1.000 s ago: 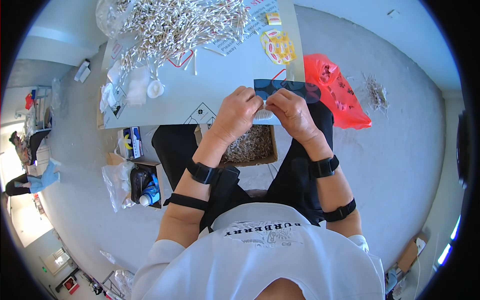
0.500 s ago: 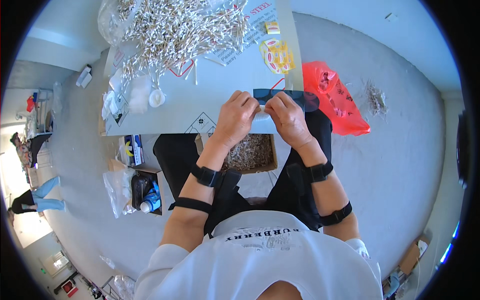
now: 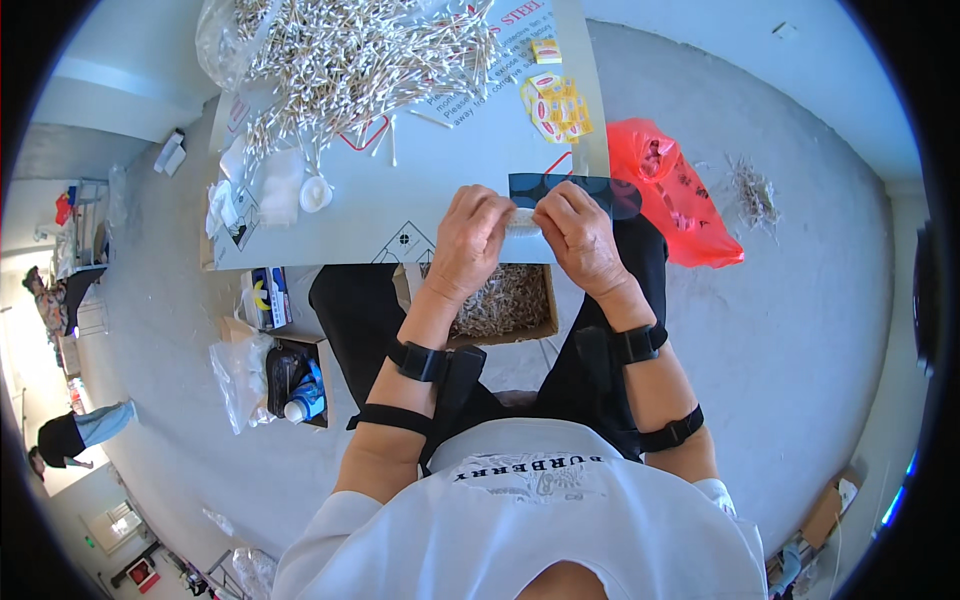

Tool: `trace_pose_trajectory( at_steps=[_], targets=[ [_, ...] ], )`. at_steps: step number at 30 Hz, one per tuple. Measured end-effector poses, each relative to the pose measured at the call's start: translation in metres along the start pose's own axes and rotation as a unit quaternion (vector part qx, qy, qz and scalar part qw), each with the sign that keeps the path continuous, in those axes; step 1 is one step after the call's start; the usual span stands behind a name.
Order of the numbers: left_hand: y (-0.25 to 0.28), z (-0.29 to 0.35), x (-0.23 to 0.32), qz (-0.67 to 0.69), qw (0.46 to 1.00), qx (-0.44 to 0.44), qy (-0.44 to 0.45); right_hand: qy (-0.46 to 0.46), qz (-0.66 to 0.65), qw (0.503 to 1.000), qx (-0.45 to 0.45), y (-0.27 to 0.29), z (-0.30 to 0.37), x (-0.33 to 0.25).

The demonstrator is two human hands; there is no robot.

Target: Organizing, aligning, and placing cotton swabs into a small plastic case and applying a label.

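Note:
Between my two hands, over the near edge of the table, is a small whitish, translucent packet (image 3: 521,222). My left hand (image 3: 470,235) pinches its left end, and my right hand (image 3: 580,235) pinches the right end. The fingers partly cover it, so its contents are hard to make out. Just beyond the right hand lies a dark blue-grey sheet with round shapes (image 3: 540,184). A large heap of cotton swabs (image 3: 360,70) spreads over the far part of the table. Yellow-and-white printed labels (image 3: 556,108) lie in a pile at the far right.
A round white lid (image 3: 316,194) and a clear plastic stack (image 3: 281,188) sit on the table's left (image 3: 350,235). Below is a cardboard box of swab scraps (image 3: 508,300). A red plastic bag (image 3: 670,200) lies to the right. Another person (image 3: 75,437) is far left.
My hands have drawn slightly apart, and more of the whitish packet shows between them. The person at the far left has shifted position.

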State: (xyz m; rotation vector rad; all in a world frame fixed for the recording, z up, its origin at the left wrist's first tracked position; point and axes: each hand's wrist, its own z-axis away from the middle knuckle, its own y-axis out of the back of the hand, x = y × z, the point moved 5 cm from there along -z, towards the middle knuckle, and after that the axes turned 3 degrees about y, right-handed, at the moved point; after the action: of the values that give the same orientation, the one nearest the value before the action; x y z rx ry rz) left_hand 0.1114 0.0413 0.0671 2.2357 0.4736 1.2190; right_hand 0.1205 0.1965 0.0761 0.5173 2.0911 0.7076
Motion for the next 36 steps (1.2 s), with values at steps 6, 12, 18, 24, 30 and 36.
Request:
trace_pose_trajectory(
  at_steps=[6,12,18,24,30,36],
  targets=[
    [-0.008,-0.008,0.017,-0.053,0.995,-0.032,-0.073,0.054,0.062,0.997,0.009,-0.004,0.0,-0.008],
    [-0.009,-0.009,0.017,-0.089,0.986,-0.069,-0.12,0.078,0.09,0.992,-0.045,-0.008,0.003,-0.005],
    [-0.003,-0.001,0.011,-0.071,0.991,-0.034,-0.105,0.071,0.049,0.996,-0.008,0.0,0.011,-0.003],
    [0.001,0.006,-0.004,0.046,0.998,-0.032,0.042,-0.08,-0.105,0.991,-0.008,0.003,0.012,0.003],
    [-0.017,0.023,-0.028,0.305,0.881,-0.059,0.358,-0.39,-0.386,0.836,0.024,-0.022,0.04,0.033],
    [-0.015,0.016,-0.027,0.219,0.935,-0.086,0.267,-0.089,-0.008,0.995,0.044,-0.007,0.023,0.001]
  ],
)
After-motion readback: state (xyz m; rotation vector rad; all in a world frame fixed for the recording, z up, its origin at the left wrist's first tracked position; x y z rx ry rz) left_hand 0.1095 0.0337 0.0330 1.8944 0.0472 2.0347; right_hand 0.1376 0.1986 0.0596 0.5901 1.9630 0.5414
